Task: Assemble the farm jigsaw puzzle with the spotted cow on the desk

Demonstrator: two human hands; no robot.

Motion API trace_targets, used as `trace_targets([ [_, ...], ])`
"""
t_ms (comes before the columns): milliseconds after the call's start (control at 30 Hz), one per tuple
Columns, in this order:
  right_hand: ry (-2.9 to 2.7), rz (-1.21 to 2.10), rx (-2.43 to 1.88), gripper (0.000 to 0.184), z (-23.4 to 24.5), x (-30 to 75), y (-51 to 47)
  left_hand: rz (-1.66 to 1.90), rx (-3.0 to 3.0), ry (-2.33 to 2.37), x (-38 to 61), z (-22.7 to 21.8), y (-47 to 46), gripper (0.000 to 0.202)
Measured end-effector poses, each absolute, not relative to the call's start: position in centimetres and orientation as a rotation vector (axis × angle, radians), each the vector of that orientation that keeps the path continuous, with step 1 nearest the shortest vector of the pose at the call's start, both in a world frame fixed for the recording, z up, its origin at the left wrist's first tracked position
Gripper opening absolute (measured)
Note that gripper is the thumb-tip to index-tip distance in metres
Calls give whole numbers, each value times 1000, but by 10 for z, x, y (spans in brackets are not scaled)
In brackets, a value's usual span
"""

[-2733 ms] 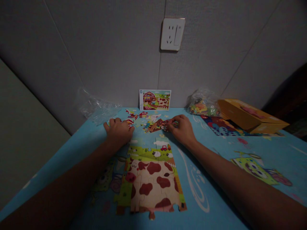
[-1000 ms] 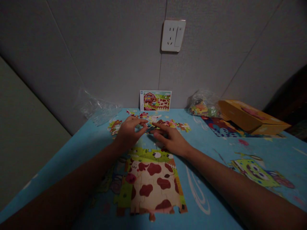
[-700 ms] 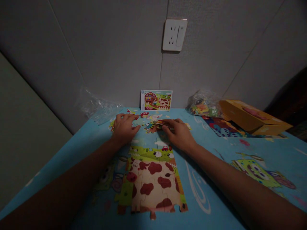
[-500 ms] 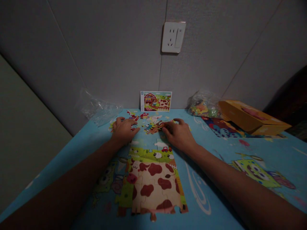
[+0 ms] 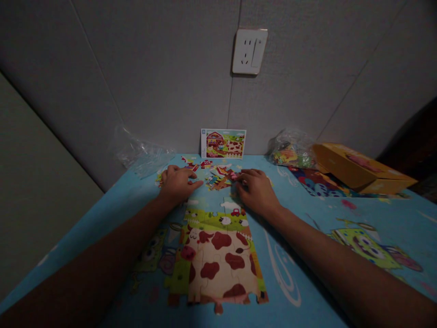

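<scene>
A partly joined jigsaw puzzle [image 5: 221,255] with a spotted cow, sheep and a red tractor lies on the table in front of me. Beyond its far edge is a loose heap of puzzle pieces [image 5: 217,181]. My left hand [image 5: 178,184] rests over pieces at the heap's left side, thumb apart from the fingers. At the right side, my right hand [image 5: 257,190] has its fingertips at the heap, beside a piece with pink on it; thumb and fingers are apart. My fingers hide some pieces under both hands.
A picture card [image 5: 223,144] of the farm scene leans on the wall. Crumpled clear plastic [image 5: 145,157] lies at left. A bag of pieces [image 5: 292,152], an orange box [image 5: 363,168] and a colourful sheet [image 5: 316,184] are at right. The blue tablecloth [image 5: 307,228] has cartoon prints.
My right hand has shifted slightly, its fingers off a brown piece; a red-and-white piece and a pink one now show in the heap. The left hand stays nearly in place.
</scene>
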State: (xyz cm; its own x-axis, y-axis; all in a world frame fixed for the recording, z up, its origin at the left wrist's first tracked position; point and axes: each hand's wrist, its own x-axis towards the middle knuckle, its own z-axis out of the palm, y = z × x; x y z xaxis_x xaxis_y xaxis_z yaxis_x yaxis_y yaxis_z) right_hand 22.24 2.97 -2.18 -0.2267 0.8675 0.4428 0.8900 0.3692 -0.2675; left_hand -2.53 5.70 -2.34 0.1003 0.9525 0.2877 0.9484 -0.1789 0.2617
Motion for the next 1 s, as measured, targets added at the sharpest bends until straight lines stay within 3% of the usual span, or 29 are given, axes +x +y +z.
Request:
trace_targets([
  [300,-2157,24,-1216,25,-17,212,22,734,2284,2009,-22,-22,59,24],
  [633,-2096,206,-1206,23,-12,210,17,838,2336,1976,-23,-17,58,52],
  [800,-1800,676,-1131,40,-15,205,17,1186,2664,1540,-16,-7,42,48],
  [900,-1667,1013,-1023,36,-19,204,20,1153,2849,1119,-10,-5,32,42],
  [1000,-1579,1148,-1005,33,-22,204,20,1131,2828,1011,-7,-7,28,43],
])
